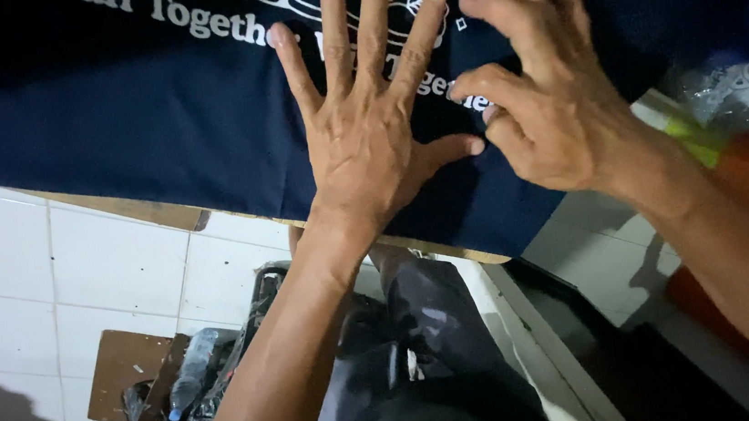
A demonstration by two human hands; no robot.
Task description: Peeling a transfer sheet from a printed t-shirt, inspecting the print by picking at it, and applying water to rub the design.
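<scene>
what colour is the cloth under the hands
Dark navy blue cloth with a white printed design, lying under the left hand and right hand; head view.

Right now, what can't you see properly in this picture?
Head view:
- White print on the dark blue cloth: cut off by the top edge, partly covered by the left hand and right hand.
- Table under the cloth: hidden, only its edge shows.
- Crinkly plastic at right: blurred.
</scene>
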